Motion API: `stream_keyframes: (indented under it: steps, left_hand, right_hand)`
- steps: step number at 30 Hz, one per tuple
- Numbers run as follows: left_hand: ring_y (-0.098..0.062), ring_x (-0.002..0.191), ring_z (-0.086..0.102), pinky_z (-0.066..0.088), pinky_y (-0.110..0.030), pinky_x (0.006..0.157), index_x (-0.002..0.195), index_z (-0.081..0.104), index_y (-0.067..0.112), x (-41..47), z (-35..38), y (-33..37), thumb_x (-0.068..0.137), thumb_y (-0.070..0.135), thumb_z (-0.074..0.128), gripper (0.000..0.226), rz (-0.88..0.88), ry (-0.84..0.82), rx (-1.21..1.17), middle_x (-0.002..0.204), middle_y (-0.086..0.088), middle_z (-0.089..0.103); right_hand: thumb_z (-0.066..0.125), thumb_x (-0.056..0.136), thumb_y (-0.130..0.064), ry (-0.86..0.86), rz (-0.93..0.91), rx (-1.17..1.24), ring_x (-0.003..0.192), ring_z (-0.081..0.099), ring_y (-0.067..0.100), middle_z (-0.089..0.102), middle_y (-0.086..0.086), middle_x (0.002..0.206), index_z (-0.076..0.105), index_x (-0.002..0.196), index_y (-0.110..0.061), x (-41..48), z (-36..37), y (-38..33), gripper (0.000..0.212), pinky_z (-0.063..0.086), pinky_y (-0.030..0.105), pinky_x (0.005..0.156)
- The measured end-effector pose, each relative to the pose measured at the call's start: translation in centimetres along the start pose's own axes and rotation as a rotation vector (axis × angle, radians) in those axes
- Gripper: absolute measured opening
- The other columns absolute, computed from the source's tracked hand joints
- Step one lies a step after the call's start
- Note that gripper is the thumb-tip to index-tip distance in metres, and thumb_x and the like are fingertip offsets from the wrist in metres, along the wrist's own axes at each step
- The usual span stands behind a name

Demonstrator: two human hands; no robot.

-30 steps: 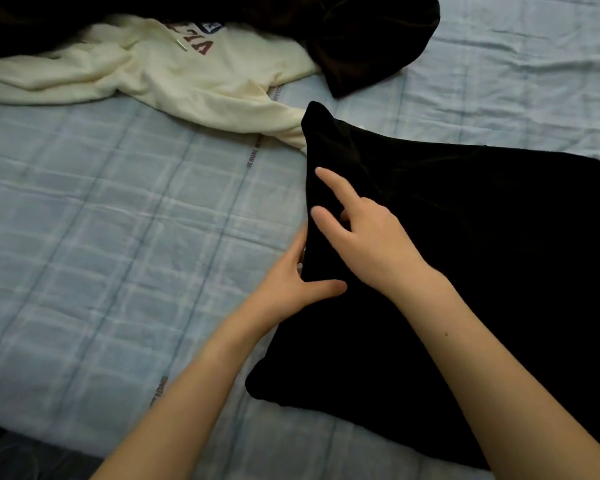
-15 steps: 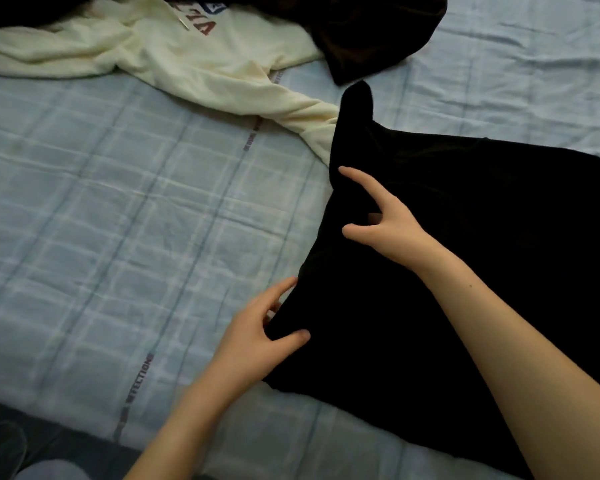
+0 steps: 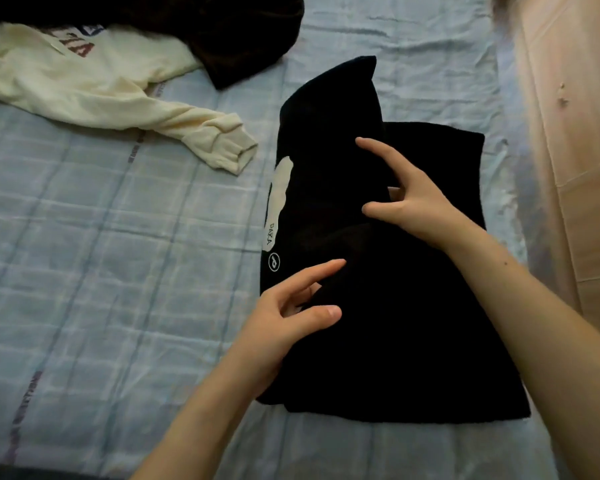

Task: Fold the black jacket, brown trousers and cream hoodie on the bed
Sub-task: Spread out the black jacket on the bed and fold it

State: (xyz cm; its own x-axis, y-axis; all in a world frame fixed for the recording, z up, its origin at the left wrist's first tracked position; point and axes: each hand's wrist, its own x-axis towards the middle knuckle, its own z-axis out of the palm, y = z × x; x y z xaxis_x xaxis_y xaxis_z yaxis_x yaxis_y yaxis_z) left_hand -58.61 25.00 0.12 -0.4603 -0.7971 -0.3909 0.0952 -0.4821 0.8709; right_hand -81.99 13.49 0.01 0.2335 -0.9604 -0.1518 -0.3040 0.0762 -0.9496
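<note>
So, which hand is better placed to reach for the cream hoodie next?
Probably the left hand. It is on the jacket's left edge, the side where the cream hoodie lies, its cuff nearby. The right hand is farther right and would have to cross over.

A black fleece jacket lay partly folded on the pale blue checked bedsheet, a cream patch showing at its left edge. The left hand and right hand hovered over it with fingers spread, the right hand's lower fingers hidden against the cloth. A cream hoodie sprawled at the upper left, its sleeve reaching toward the jacket, with dark brown trousers bunched behind it.
</note>
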Motion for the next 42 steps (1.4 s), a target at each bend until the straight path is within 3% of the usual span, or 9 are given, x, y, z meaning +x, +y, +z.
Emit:
stream_keyframes:
  steps: [6,10,14,17,21,30,35,38,42]
  left_hand:
    - [-0.020,0.132,0.050,0.036,-0.045,0.114,0.129,0.061,0.037,4.7,9.1,-3.6,0.076,0.026,0.071,0.055,-0.094,-0.138,-0.015,0.136,0.006,0.060]
    - [-0.011,0.133,0.046,0.040,-0.034,0.109,0.126,0.062,0.043,7.8,14.5,-7.5,0.073,0.032,0.072,0.056,-0.209,-0.194,-0.064,0.134,0.003,0.059]
    - [0.005,0.079,0.055,0.045,-0.009,0.074,0.124,0.061,0.045,9.5,18.7,-11.8,0.078,0.017,0.075,0.055,-0.275,-0.104,0.199,0.103,0.007,0.053]
    - [-0.004,0.073,0.043,0.040,-0.014,0.070,0.137,0.051,0.037,9.2,20.7,-13.7,0.079,0.011,0.075,0.068,-0.181,-0.039,0.462,0.088,0.007,0.045]
    - [0.001,0.069,0.045,0.039,-0.009,0.064,0.145,0.039,0.039,8.9,22.1,-14.1,0.073,0.031,0.072,0.079,-0.037,-0.021,0.492,0.085,0.017,0.046]
    - [-0.003,0.081,0.049,0.045,-0.020,0.083,0.155,0.019,0.033,11.3,23.5,-12.5,0.093,0.044,0.056,0.073,-0.116,-0.238,0.814,0.103,0.010,0.046]
    - [-0.024,0.132,0.045,0.036,-0.043,0.110,0.147,0.041,0.016,14.2,15.8,-5.9,0.098,0.040,0.038,0.055,0.674,0.187,1.444,0.144,-0.006,0.049]
    - [-0.030,0.150,0.015,0.008,-0.057,0.119,0.154,0.024,0.012,18.8,11.2,-4.2,0.100,0.046,0.024,0.064,0.466,0.274,1.753,0.161,-0.012,0.021]
    - [-0.030,0.151,0.006,0.005,-0.058,0.119,0.156,0.016,0.017,21.8,7.5,-7.8,0.098,0.053,0.015,0.069,0.154,0.196,1.803,0.163,-0.012,0.013]
  right_hand:
    - [0.067,0.075,-0.002,0.099,0.076,-0.015,0.100,0.065,0.045,0.063,-0.017,0.128,0.044,0.140,-0.049,-5.9,-9.3,6.0,0.084,0.057,0.054,0.077]
    - [0.068,0.073,-0.005,0.181,0.210,0.025,0.123,0.059,0.021,0.055,-0.016,0.137,0.046,0.139,-0.049,-9.9,-13.3,12.5,0.082,0.056,0.045,0.088]
    - [0.067,0.073,0.000,0.221,0.276,0.012,0.129,0.047,-0.002,0.049,-0.014,0.141,0.046,0.141,-0.039,-12.3,-14.2,17.3,0.082,0.048,0.025,0.101]
    - [0.066,0.069,-0.006,0.209,0.255,0.020,0.127,0.048,-0.006,0.049,-0.016,0.138,0.046,0.139,-0.040,-12.1,-14.3,18.0,0.081,0.044,0.011,0.092]
    - [0.066,0.070,-0.004,0.177,0.201,0.055,0.131,0.048,-0.001,0.051,-0.015,0.141,0.048,0.137,-0.047,-10.7,-16.0,17.2,0.081,0.051,0.022,0.096]
    - [0.063,0.074,-0.006,0.306,0.256,-0.137,0.121,0.054,0.002,0.051,-0.017,0.139,0.043,0.143,-0.041,-10.3,-15.1,17.9,0.080,0.048,0.024,0.095]
    - [0.049,0.088,-0.030,0.558,0.170,-0.494,0.147,0.026,0.021,0.034,0.004,0.158,0.037,0.152,-0.025,-9.4,-11.7,14.5,0.065,0.020,0.039,0.121]
    - [0.032,0.098,-0.044,0.468,0.127,-0.767,0.152,0.013,0.023,0.024,-0.005,0.163,0.027,0.155,-0.034,-6.9,-8.3,13.3,0.058,0.006,0.050,0.121]
    - [0.025,0.102,-0.050,0.272,0.233,-0.999,0.154,0.002,0.021,0.015,-0.010,0.165,0.014,0.156,-0.042,-4.8,-6.4,16.7,0.056,-0.002,0.057,0.121]
